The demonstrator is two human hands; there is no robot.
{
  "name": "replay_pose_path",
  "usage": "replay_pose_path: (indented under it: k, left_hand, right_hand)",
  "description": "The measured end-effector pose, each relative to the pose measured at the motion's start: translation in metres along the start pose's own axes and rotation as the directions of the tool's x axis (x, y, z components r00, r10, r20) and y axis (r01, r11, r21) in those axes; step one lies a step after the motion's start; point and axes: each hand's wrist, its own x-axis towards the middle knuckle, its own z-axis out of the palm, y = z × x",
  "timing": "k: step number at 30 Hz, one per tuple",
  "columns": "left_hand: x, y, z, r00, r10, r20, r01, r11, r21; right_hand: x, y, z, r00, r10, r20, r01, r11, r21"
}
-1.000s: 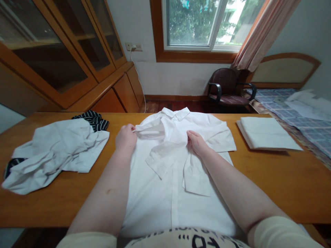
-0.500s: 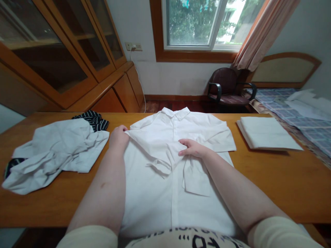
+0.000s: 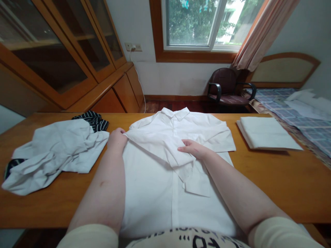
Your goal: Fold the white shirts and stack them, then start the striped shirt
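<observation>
A white button-up shirt [image 3: 150, 193] lies spread on the table in front of me, its collar toward the far edge. My left hand [image 3: 117, 138] is closed on the shirt's left side, at the upper end of the sleeve. That sleeve is folded across the shirt's front toward the right. Near the middle of the chest, my right hand [image 3: 193, 148] is closed on the sleeve fabric, thumb and fingers pinching it. The other sleeve's cuff lies on the front below my right hand, and its upper part sticks out at the right.
On the left, a crumpled white garment [image 3: 62, 144] lies with black striped cloth [image 3: 93, 120]. A folded white stack [image 3: 266, 132] sits at the table's right. Beyond the wooden table [image 3: 258, 182] stand a chair [image 3: 227, 86], a bed [image 3: 284, 106] and a glass-door cabinet [image 3: 59, 51].
My right hand has drawn the sleeve farther right and flatter across the shirt's front, its end now overlapping the other cuff. The left hand has shifted slightly, keeping its hold.
</observation>
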Motion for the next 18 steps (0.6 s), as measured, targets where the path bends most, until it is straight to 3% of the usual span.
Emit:
replay_pose_path:
  k: [5, 7, 9, 11, 13, 15, 16, 18]
  left_hand:
    - [0.003, -0.001, 0.001, 0.995, 0.097, 0.03, -0.09, 0.979, -0.184]
    - [0.002, 0.0, 0.0, 0.997, 0.065, -0.052, -0.079, 0.944, -0.321]
    - [-0.001, 0.003, -0.003, 0.979, 0.0, -0.205, -0.09, 0.899, -0.428]
    - [-0.009, 0.008, -0.01, 0.915, -0.054, -0.4, -0.129, 0.9, -0.416]
    - [-0.019, 0.015, -0.019, 0.821, -0.066, -0.567, -0.142, 0.938, -0.315]
    - [-0.028, 0.022, -0.026, 0.768, 0.01, -0.641, -0.185, 0.961, -0.207]
    - [-0.031, 0.026, -0.028, 0.773, 0.089, -0.628, -0.246, 0.955, -0.168]
    - [-0.034, 0.033, -0.027, 0.807, 0.311, -0.502, -0.423, 0.898, -0.123]
  right_hand:
    - [0.002, 0.002, -0.01, 0.984, -0.012, 0.176, 0.029, 0.995, -0.094]
    - [0.001, 0.001, -0.011, 0.988, 0.044, 0.149, -0.013, 0.979, -0.202]
    - [-0.001, 0.001, -0.009, 0.993, 0.109, 0.048, -0.096, 0.97, -0.225]
    - [-0.001, 0.003, -0.007, 0.988, 0.15, -0.049, -0.155, 0.981, -0.117]
    - [0.0, 0.006, -0.005, 0.985, 0.156, -0.072, -0.155, 0.988, 0.02]
    - [0.0, 0.009, -0.005, 0.99, 0.14, -0.024, -0.138, 0.988, 0.075]
    - [0.0, 0.01, -0.005, 0.989, 0.146, 0.018, -0.147, 0.987, 0.065]
    - [-0.002, 0.011, -0.005, 0.969, 0.209, 0.132, -0.211, 0.977, 0.005]
